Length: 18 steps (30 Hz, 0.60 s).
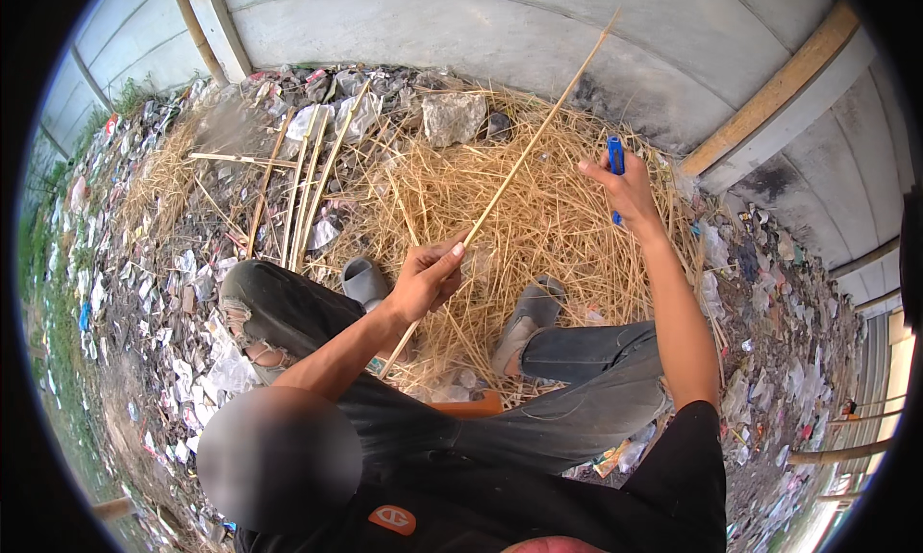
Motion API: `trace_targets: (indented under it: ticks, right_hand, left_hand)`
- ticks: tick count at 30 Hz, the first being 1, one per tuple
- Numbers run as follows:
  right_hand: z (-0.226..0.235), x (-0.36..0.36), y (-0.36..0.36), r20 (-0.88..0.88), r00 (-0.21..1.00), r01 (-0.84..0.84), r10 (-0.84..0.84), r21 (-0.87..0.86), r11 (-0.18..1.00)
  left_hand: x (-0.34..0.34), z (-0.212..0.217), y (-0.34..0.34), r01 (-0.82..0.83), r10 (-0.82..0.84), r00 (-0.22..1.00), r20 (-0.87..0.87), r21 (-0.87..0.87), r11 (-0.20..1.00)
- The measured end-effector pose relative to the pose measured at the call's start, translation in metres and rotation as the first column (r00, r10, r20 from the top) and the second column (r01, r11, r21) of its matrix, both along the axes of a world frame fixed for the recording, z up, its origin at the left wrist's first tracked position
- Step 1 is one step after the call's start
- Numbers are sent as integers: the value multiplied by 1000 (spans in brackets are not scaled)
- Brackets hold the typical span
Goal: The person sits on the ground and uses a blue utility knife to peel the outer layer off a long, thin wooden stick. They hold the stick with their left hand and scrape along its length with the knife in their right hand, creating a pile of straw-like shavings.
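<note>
In the head view, the left hand [430, 282], forearm angled inward, pinches one long, thin, pale-yellow plant strip [526, 154] slanting above dry golden straw [461, 188]; the raised right hand [630, 192] grips one narrow blue plastic tool [615, 157] (nearly upright). Two grey slippers [363, 282] show.

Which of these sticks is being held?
The long yellowish stick, gripped by the left hand; the other sticks lie on the ground, untouched.
</note>
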State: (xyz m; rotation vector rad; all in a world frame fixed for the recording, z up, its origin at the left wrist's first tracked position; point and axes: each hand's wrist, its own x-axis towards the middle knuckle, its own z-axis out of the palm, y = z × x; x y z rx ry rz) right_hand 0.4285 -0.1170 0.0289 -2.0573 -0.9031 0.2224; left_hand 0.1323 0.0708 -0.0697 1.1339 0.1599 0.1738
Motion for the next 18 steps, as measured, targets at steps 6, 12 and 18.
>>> trace_targets:
  ticks: [6, 12, 18]
  right_hand:
    - [-77, 71, -52, 349, 880, 461, -324, -455, 762]
    - [-251, 68, -94, -639, 321, 841, -699, -147, 521]
    - [-158, 70, -43, -765, 593, 694, -251, 328, 641]
  left_hand:
    - [-6, 28, -9, -12, 17, 999, -50, 86, 996]
    - [-2, 16, -6, 35, -35, 999, -11, 18, 999]
    - [-8, 13, -2, 25, -26, 1000, 12, 38, 999]
